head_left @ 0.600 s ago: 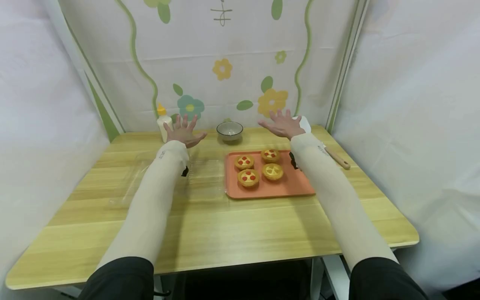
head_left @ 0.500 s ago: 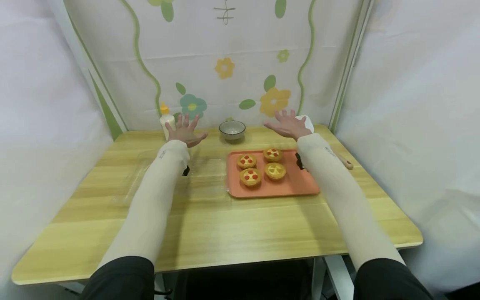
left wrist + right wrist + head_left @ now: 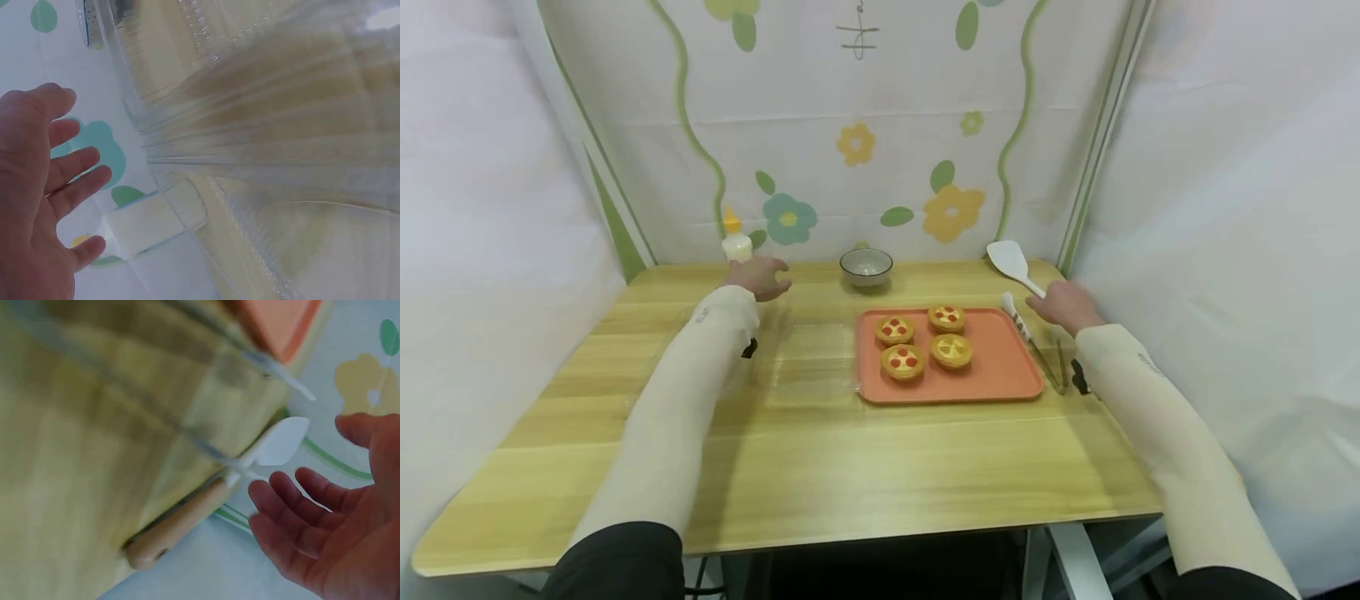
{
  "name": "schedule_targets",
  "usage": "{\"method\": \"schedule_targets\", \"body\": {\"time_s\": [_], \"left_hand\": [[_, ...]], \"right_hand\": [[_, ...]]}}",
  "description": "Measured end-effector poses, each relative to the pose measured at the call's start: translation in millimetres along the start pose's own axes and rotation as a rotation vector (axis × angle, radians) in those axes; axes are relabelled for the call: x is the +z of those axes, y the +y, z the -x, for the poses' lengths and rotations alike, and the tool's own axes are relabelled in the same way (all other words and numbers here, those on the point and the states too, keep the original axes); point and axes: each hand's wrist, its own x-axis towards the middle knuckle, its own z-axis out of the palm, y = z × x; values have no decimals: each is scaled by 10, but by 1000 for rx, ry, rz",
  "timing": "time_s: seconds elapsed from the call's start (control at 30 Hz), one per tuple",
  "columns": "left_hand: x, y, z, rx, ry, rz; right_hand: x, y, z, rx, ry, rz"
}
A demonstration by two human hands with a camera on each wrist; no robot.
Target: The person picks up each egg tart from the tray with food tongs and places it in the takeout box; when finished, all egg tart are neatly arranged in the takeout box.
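My left hand (image 3: pixel 758 277), fingers loosely spread, hovers in front of the squeeze bottle (image 3: pixel 737 245) with its orange tip. Beneath that arm lies a clear plastic container (image 3: pixel 808 358), which fills much of the left wrist view. My right hand (image 3: pixel 1067 306) is over the spatula (image 3: pixel 1009 260), covering its handle in the head view. In the right wrist view its fingers are slightly bent and hold nothing; the spatula's wooden handle (image 3: pixel 181 525) shows beyond them. Metal tongs with white tips (image 3: pixel 1037 354) lie between this hand and the orange tray (image 3: pixel 1000 375).
On the tray sit several small tarts (image 3: pixel 902 362), most with red toppings and one with yellow pieces. A glass bowl (image 3: pixel 867 268) stands at the back middle of the wooden table (image 3: pixel 850 467). White curtains (image 3: pixel 1225 208) hang close on both sides and behind.
Both hands were raised with spread fingers. The left has dropped slightly; the right has swung right and down to the spatula, exposing the tongs and the tray's right side.
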Motion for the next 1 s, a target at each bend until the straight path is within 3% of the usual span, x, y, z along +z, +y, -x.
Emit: {"method": "schedule_targets", "body": {"time_s": [0.13,0.27,0.37,0.57,0.8,0.9,1.0], "left_hand": [[24,-16,-10,27,-44,72],[68,-43,-57,26,-81,80],[91,-58,-65,44,-77,66],[145,-79,-1,152,-69,78],[153,-58,76,40,-109,66],[163,-49,74,46,-116,63],[181,-76,58,69,-115,63]], "right_hand": [[157,162,123,25,-136,24],[295,216,193,58,-187,-72],[349,217,220,56,-180,-134],[312,175,269,72,-204,-122],[361,140,277,113,-152,-116],[373,138,320,126,-105,-195],[313,68,365,84,-66,-279]]}}
